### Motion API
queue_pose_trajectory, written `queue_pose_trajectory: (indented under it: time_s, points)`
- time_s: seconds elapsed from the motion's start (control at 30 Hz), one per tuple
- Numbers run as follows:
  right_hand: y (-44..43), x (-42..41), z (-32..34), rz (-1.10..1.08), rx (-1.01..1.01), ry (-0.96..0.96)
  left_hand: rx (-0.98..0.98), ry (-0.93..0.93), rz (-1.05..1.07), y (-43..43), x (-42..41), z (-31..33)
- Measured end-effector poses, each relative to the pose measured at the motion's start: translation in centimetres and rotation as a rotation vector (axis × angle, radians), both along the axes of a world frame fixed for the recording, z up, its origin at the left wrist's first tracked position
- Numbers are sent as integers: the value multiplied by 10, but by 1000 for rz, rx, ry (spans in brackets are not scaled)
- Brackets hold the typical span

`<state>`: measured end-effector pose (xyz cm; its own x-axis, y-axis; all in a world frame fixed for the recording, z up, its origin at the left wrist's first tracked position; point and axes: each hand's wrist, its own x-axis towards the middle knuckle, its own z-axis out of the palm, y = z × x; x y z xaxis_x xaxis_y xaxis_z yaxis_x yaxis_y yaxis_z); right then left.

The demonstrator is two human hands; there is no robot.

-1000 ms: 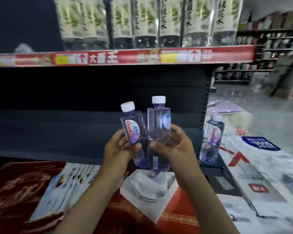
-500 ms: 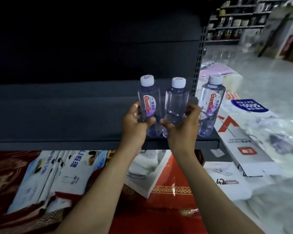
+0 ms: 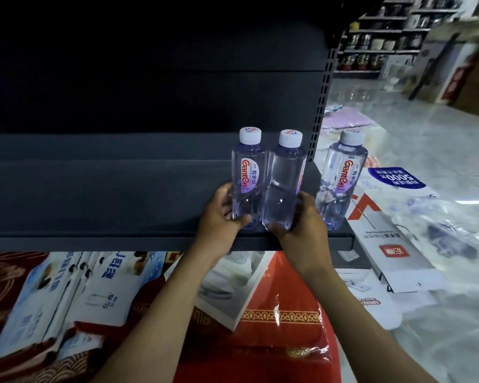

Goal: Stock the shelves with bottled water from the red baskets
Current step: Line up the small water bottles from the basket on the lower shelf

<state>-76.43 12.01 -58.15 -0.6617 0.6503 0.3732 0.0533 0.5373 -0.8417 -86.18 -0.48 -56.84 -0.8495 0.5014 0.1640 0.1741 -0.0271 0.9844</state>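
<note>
Two clear water bottles with white caps stand upright side by side near the front edge of a dark shelf [image 3: 108,194]. My left hand [image 3: 219,217] grips the left bottle [image 3: 246,175], whose red label faces me. My right hand [image 3: 302,228] grips the right bottle [image 3: 284,183], whose label is turned away. A third bottle [image 3: 340,175] stands alone at the shelf's right end, a short gap from my right hand. No red basket is in view.
The dark shelf stretches left, bare of goods. A perforated upright [image 3: 320,100] closes its right end. Below lie boxed goods, a red box [image 3: 282,335] and white cartons [image 3: 393,252]. The glossy aisle floor [image 3: 426,128] and far shelving [image 3: 385,37] are on the right.
The two held bottles went from raised in front of the shelf down onto it, beside the third bottle. The view dropped, so the upper shelf with its red price strip left the frame.
</note>
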Motion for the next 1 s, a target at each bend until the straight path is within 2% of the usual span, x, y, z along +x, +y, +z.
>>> queue_pose_trajectory:
  time_s: [0.2,0.43,0.57,0.7,0.77,0.83,0.87,1.0]
  points:
    - [-11,-3,-3,-138,7,-26,-6,-1,96,7,7,-2]
    - [-12,2,2,-89,81,-40,-30,9,119,8,11,0]
    - [-12,1,0,-225,62,-72,-49,3,104,10,12,-1]
    - [-24,9,3,-277,97,-43,-64,17,95,15,12,-2]
    - [-30,21,7,-371,114,55,-59,11,91,16,11,-3]
    - [-23,32,15,-485,41,156,-53,10,92,17,11,-4]
    - [-14,37,18,-505,-13,148,-50,10,96,18,12,-4]
    - [29,44,20,-387,-207,-59,-54,23,99,22,18,-1]
